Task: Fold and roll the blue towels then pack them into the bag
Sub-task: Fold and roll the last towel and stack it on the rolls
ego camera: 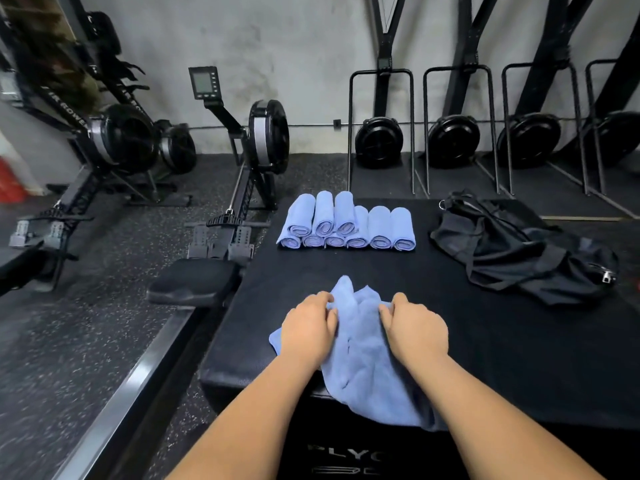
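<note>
A crumpled blue towel (363,362) lies at the near edge of the black padded box (485,341) and hangs over its front. My left hand (308,329) pinches the towel's left part with curled fingers. My right hand (414,329) grips its right part the same way. Several rolled blue towels (346,223) are stacked in two layers at the far side of the box. A limp black bag (519,251) lies on the box at the right, with a zipper pull near its right end.
Rowing machines (242,150) stand on the speckled rubber floor to the left, one seat and rail close beside the box. Black fan-wheel machines in metal frames (381,140) line the back wall. Bare box top lies between the loose towel and the rolls.
</note>
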`<act>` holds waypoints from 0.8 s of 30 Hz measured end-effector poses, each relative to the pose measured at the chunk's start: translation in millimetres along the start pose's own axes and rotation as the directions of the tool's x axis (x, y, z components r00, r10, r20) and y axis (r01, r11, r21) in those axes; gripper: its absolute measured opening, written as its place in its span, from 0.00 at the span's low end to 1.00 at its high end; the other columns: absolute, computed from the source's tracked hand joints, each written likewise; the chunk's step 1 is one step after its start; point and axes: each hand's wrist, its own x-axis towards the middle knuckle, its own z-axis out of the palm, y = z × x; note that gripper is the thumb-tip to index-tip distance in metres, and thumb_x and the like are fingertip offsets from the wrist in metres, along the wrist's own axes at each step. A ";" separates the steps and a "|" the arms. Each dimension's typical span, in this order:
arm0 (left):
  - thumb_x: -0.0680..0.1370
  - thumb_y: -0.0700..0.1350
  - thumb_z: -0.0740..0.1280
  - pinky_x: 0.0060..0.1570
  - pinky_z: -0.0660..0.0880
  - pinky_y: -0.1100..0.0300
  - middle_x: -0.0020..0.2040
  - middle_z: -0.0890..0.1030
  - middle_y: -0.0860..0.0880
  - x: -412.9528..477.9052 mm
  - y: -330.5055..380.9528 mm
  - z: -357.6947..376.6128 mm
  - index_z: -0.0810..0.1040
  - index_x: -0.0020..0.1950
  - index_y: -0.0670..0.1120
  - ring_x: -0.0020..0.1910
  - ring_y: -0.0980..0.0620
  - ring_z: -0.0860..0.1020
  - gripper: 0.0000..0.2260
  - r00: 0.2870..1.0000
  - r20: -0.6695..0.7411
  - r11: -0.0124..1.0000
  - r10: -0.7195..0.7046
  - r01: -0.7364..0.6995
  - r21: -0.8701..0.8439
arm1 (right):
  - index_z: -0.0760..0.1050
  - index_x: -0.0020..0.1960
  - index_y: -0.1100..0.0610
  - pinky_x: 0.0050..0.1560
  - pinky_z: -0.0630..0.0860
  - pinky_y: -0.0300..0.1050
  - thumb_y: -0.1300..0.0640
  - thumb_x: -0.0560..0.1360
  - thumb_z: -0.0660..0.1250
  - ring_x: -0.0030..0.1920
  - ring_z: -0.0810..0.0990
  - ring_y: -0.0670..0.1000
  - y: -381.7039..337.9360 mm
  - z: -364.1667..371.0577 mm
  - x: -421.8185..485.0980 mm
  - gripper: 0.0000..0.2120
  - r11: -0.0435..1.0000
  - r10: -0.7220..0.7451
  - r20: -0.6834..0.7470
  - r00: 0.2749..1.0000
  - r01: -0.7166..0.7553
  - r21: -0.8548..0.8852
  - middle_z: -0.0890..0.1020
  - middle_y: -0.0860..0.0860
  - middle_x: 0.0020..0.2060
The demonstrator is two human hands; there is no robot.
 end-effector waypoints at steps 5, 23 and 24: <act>0.83 0.55 0.63 0.57 0.71 0.50 0.62 0.77 0.51 15.3 -7.7 5.2 0.75 0.71 0.55 0.59 0.45 0.74 0.17 1.000 0.019 0.989 0.009 -0.012 0.145 | 0.71 0.72 0.40 0.50 0.76 0.50 0.44 0.82 0.63 0.61 0.73 0.57 8.2 13.6 18.7 0.19 0.980 -0.028 0.168 0.985 -0.006 0.199 0.75 0.51 0.61; 0.83 0.51 0.57 0.52 0.67 0.51 0.59 0.79 0.50 29.6 -15.1 15.7 0.81 0.57 0.52 0.57 0.45 0.73 0.13 0.994 -0.003 0.909 -0.110 0.101 0.404 | 0.84 0.55 0.50 0.50 0.69 0.51 0.45 0.79 0.59 0.57 0.72 0.55 40.3 22.8 28.6 0.17 0.966 0.181 0.005 0.983 -0.177 -0.188 0.77 0.50 0.56; 0.83 0.51 0.58 0.54 0.68 0.50 0.61 0.78 0.50 29.6 -14.6 19.1 0.81 0.60 0.51 0.58 0.45 0.73 0.13 0.994 -0.019 0.917 -0.111 0.110 0.383 | 0.83 0.54 0.51 0.50 0.70 0.51 0.46 0.79 0.59 0.56 0.74 0.56 42.5 26.1 28.6 0.16 0.979 0.135 -0.011 0.991 -0.135 -0.154 0.78 0.50 0.55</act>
